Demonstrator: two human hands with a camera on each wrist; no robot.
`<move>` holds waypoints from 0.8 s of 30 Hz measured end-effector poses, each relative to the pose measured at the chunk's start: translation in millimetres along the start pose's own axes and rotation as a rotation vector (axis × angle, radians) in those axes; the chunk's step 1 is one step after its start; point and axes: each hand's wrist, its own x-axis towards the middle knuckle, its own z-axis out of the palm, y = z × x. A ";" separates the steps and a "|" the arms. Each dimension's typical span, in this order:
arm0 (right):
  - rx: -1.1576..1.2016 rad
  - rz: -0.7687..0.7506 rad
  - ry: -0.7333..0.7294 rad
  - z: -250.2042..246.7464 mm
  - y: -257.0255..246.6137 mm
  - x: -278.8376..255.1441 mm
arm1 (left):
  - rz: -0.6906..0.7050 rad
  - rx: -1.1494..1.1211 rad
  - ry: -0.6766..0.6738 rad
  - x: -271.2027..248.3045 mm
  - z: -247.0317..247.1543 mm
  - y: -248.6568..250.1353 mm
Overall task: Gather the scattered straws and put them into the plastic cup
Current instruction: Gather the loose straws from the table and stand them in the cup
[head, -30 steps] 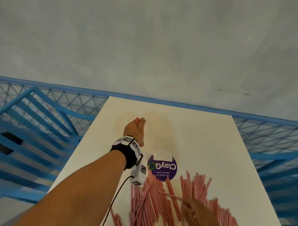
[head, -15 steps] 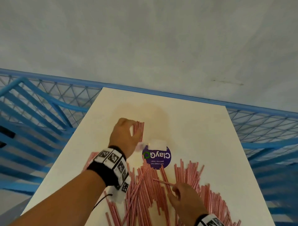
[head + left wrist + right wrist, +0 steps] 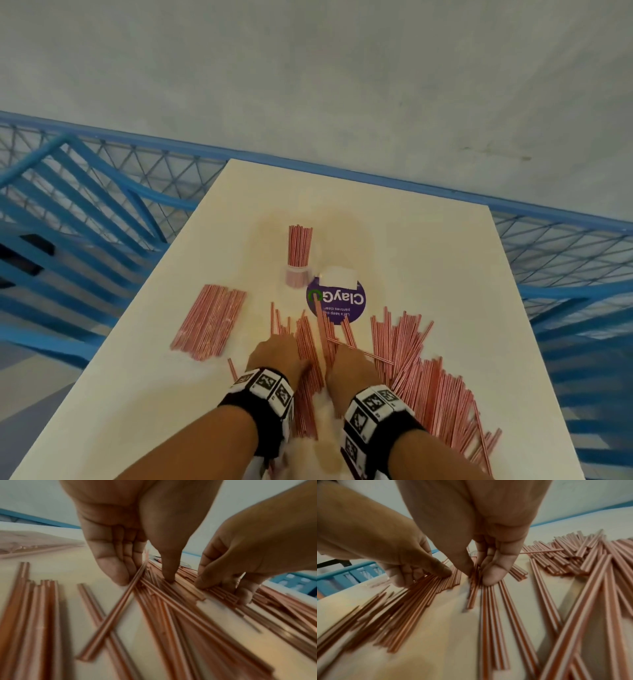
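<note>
A clear plastic cup (image 3: 297,276) stands mid-table with a bunch of pink straws (image 3: 300,245) upright in it. Loose pink straws (image 3: 428,383) lie fanned over the near half of the white table (image 3: 428,246). A tidier stack of straws (image 3: 209,322) lies at the left. My left hand (image 3: 284,346) and right hand (image 3: 346,356) are side by side on the near pile. In the left wrist view, the left hand (image 3: 144,580) has fingers and thumb curled round a few raised straws (image 3: 118,604). In the right wrist view, the right hand (image 3: 477,577) pinches a few straws (image 3: 471,596).
A round purple "ClayGo" sticker (image 3: 339,303) with a white label lies just right of the cup. Blue metal railing (image 3: 85,212) runs along the left, far and right sides of the table. A pale wall rises beyond it.
My left hand drew back from the cup to the near pile, leaving its straws standing in the cup. The right hand stayed on the pile, and the view tilted downward.
</note>
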 end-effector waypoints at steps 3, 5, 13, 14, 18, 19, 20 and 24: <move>-0.026 0.023 -0.007 0.2 1.2 2.0 | -0.066 -0.001 -0.006 5.6 1.9 4.9; -0.005 0.045 -0.022 -0.9 2.9 3.0 | -0.115 -0.015 -0.012 8.6 2.0 7.3; 0.326 0.014 -0.022 -23.1 27.1 -11.7 | -0.232 -0.255 -0.038 14.7 5.6 1.2; 0.415 0.023 -0.039 -27.4 28.7 -16.3 | -0.236 -0.292 -0.023 13.6 4.5 0.8; 0.688 0.016 -0.147 -45.9 32.6 -34.0 | -0.237 -0.478 0.049 9.7 -2.9 2.8; 0.738 0.016 -0.164 -49.1 32.7 -37.2 | -0.208 -0.517 0.062 8.0 -5.0 4.9; 0.785 0.021 -0.176 -51.3 32.8 -40.3 | -0.170 -0.563 0.079 5.9 -7.1 7.4; 0.988 0.021 -0.207 -58.5 22.2 -53.9 | -0.071 -0.839 0.195 0.7 -12.4 18.8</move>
